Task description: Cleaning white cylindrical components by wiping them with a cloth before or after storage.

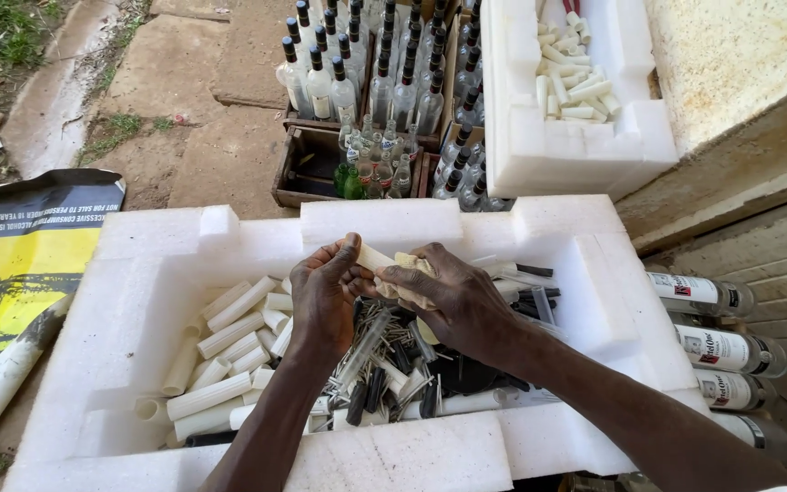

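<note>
My left hand [323,290] and my right hand [455,298] meet over a large white foam box [138,273]. The left hand's fingers pinch the end of a cream ribbed tube [373,257]. My right hand grips a small bundle of the same cream tubes [409,278]. Below the hands, the box holds a pile of cream ribbed tubes [229,351] on its left side and a heap of thin clear and black plastic pieces [393,364] in the middle and right.
A second white foam box [521,137] with cream tubes stands beyond, at the upper right. Wooden crates [307,173] packed with several clear glass bottles sit behind. Labelled bottles [721,351] lie on the right. A yellow and black banner [20,264] lies at the left.
</note>
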